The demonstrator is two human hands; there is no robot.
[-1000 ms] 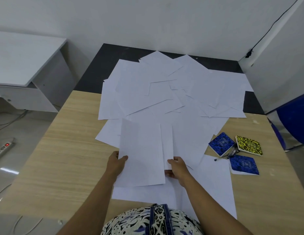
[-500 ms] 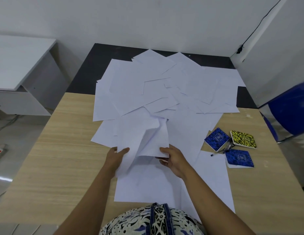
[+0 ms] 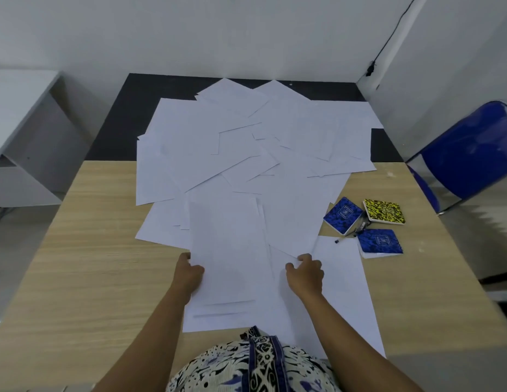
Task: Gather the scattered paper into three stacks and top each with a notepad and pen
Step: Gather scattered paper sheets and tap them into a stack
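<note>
Left hand (image 3: 189, 274) grip on sheet (image 3: 229, 250) edge, right hand (image 3: 305, 274) opposite

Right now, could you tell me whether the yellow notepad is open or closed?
Closed. The yellow notepad lies flat on the table with only its patterned cover showing, no pages spread.

Matt white paper sheets (image 3: 232, 244) lie on a smooth, pale wood-grain table (image 3: 85, 250) beside glossy-covered notepads (image 3: 342, 215).

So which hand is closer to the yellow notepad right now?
Right. The right hand is on the paper below and left of the yellow notepad; the left hand is farther left, across the stack.
</note>
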